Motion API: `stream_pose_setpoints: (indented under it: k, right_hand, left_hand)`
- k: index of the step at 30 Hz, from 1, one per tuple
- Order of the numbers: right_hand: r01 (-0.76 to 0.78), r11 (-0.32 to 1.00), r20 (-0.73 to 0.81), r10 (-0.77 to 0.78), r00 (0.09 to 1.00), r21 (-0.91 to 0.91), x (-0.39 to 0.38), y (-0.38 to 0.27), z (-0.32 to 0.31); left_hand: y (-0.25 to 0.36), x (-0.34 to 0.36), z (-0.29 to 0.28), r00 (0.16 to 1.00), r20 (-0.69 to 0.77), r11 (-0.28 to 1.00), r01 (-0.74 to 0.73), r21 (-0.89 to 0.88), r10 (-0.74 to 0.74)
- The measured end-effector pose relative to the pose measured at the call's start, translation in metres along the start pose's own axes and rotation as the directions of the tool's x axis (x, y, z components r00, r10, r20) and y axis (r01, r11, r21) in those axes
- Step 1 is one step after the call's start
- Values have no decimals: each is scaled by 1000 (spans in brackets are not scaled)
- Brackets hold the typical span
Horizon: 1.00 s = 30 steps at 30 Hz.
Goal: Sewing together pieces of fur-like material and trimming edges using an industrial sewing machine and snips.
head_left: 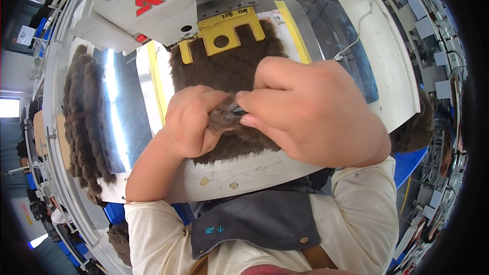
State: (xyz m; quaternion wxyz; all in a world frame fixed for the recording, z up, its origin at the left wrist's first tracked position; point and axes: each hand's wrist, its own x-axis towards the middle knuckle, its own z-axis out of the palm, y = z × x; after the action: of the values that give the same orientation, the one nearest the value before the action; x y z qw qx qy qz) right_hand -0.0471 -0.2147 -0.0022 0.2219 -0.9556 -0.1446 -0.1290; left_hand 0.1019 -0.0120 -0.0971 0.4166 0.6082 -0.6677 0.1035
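Note:
In my left hand (186, 119), closed fingers grip a small brown fur piece (222, 120), bunched up between thumb and fingers. My right hand (310, 109) meets it from the other side, thumb and forefinger pinched together at the piece's edge. A small dark, partly shiny bit shows at that pinch; its kind is too small to tell. Both hands are above a flat brown fur panel (214, 74) lying on the white work table (224, 186). A yellow notched template (224, 25) rests on the panel's far end.
A white sewing machine head (147, 7) stands at the far left, beside the template. Yellow strips (293, 30) flank the panel. Rolled brown fur strips (84, 122) hang at the left. More brown fur (415, 127) lies by the table's right edge, above a blue surface (411, 165).

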Motion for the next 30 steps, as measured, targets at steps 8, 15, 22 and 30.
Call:
stream_pose_setpoints:
  k: [8,15,22,30]
  right_hand:
    - [-36,999,-107,33,994,-32,-12,-6,-24]
    - [-15,1000,-29,14,999,-27,-8,-3,-10]
    - [-10,999,22,11,1000,-33,-6,-6,-12]
    - [-3,995,-90,-6,996,-98,-14,2,-20]
  left_hand:
    - [5,9,1,998,-47,999,-30,-32,29]
    - [4,7,1,998,-30,999,-49,-23,48]
    - [3,0,0,1000,-17,998,-22,-55,21]
    - [8,6,1,998,-53,998,13,-57,-16]
